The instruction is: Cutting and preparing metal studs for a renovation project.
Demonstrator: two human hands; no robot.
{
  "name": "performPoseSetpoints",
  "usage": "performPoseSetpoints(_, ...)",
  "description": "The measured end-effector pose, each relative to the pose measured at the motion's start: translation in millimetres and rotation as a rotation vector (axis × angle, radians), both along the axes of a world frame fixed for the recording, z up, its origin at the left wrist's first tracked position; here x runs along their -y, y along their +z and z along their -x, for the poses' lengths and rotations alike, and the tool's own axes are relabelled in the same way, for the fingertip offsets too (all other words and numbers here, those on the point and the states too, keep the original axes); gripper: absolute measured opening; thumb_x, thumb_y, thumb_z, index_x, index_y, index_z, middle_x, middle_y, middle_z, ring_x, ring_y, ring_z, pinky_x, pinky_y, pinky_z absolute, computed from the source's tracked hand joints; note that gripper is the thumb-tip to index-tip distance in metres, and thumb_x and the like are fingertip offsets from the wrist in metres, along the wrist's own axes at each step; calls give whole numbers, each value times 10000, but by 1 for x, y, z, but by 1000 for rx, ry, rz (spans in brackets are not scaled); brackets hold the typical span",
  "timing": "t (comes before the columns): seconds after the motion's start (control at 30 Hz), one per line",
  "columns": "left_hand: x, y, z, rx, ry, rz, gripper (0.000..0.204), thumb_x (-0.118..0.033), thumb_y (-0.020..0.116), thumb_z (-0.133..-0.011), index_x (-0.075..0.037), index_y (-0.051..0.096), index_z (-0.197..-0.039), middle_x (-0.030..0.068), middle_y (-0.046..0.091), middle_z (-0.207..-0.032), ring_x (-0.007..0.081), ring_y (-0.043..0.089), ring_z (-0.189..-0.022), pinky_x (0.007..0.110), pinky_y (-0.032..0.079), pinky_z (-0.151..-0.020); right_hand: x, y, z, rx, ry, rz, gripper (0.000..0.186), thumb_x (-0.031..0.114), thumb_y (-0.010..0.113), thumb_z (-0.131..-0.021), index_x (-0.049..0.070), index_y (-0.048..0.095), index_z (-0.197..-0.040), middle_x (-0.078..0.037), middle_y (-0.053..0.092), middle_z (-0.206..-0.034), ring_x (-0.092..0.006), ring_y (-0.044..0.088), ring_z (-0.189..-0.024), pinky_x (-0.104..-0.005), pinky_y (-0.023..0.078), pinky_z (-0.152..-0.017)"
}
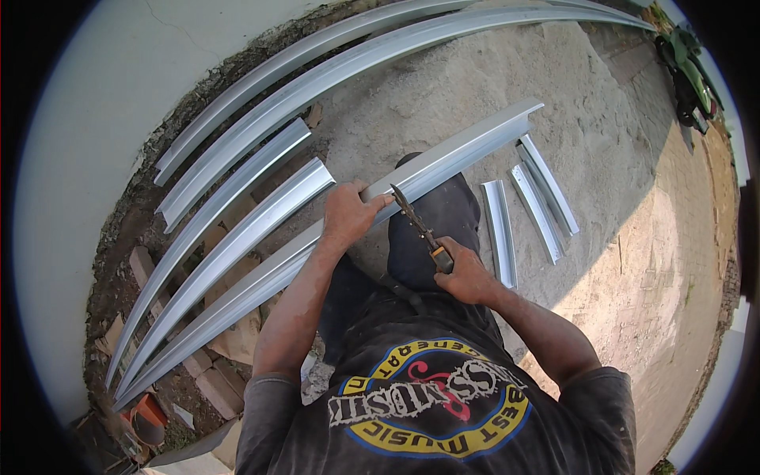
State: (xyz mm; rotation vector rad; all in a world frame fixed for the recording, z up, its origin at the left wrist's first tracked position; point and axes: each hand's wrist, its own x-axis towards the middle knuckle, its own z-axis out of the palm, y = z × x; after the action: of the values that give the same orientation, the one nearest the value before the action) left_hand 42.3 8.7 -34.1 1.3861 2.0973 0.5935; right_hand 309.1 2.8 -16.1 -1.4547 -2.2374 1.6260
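A long silvery metal channel [483, 149] lies across my raised knee, slanting from the lower left to the upper right. My left hand [348, 215] is closed round it near its middle, thumb along the near edge. In my right hand [465, 273] is a pair of tin snips [421, 227] with dark blades and a yellow-and-black handle. The tips of the snips reach up to the channel's near edge, just right of my left thumb. Whether the blades bite into the metal I cannot tell.
Several more metal channels [277, 194] lie to the left and along the white wall [142, 87]. Three short cut pieces [499, 233] rest on the concrete ground [602, 150] to the right. Bricks [218, 392] and an orange pot [148, 413] are at the lower left.
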Motion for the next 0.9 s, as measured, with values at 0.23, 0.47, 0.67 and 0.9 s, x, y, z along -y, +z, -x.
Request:
performPoseSetpoints(0.23, -9, -17, 68, 251, -393, 223, 719, -533, 874, -662, 51, 752, -1064, 224, 737, -896, 359, 716, -846, 435, 535, -793, 11, -12, -11, -77, -44, -58, 504, 101, 673, -756, 7, 543, -1234, -172, 639, -882, -333, 653, -854, -430, 495, -800)
performPoseSetpoints(0.47, -8, -19, 69, 396, -507, 606, 882, -444, 900, -594, 126, 647, -1216, 233, 715, -1084, 307, 691, -1005, 391, 516, -878, 9, -4, -9, -11, -21, -34, 507, 101, 660, -758, -6, 540, -1238, -256, 665, -962, -438, 663, -970, -482, 498, -866)
performPoseSetpoints(0.67, 0, -3, 57, 211, -485, 453, 795, -417, 867, -639, 125, 651, -1178, 244, 724, -1051, 296, 702, -992, 387, 517, -886, 10, -5, -14, -11, -21, -29, 535, 123, 669, -768, -33, 541, -1264, -312, 673, -1004, -501, 655, -1024, -501, 502, -901)
performPoseSetpoints(0.9, 2, -4, 53, 175, -522, 519, 781, -383, 866, -634, 116, 651, -1195, 253, 727, -1064, 318, 707, -1002, 385, 521, -892, -16, 25, -5, 39, 36, 284, 635, 140, 726, -772, -5, 553, -1366, -206, 668, -1057, -328, 637, -1027, -415, 473, -943)
